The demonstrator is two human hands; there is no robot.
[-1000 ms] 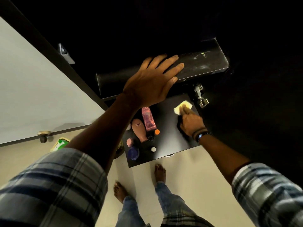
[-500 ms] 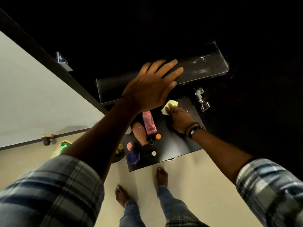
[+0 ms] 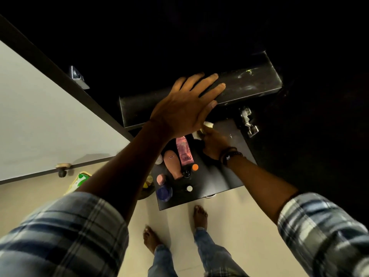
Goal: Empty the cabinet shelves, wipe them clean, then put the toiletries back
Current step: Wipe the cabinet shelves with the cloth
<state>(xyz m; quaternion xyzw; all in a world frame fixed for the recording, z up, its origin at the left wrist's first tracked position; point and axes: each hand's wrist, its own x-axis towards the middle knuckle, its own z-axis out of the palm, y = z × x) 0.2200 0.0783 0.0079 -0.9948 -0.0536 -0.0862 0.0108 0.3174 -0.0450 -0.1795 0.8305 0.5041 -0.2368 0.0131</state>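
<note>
My left hand (image 3: pixel 185 105) lies flat with fingers spread on the front edge of the dark upper shelf (image 3: pixel 249 82). Below it, my right hand (image 3: pixel 214 143) presses a pale yellow cloth (image 3: pixel 207 124) onto the black lower shelf (image 3: pixel 229 176); the left hand hides most of the cloth. Toiletries stand on the left part of that shelf: a pink tube (image 3: pixel 184 150), a tan bottle (image 3: pixel 172 162), a blue jar (image 3: pixel 164 192), an orange cap (image 3: pixel 195 167) and a white cap (image 3: pixel 189 188).
An open white cabinet door (image 3: pixel 40 120) with a small knob (image 3: pixel 62 166) hangs at the left. A metal hinge (image 3: pixel 247 121) sits right of the lower shelf. A green and yellow packet (image 3: pixel 79 180) lies on the pale floor, and my bare feet stand below the shelf.
My right hand has slid the cloth leftwards along the back of the lower shelf, until it lies under my left hand. The left hand has stayed on the upper shelf edge.
</note>
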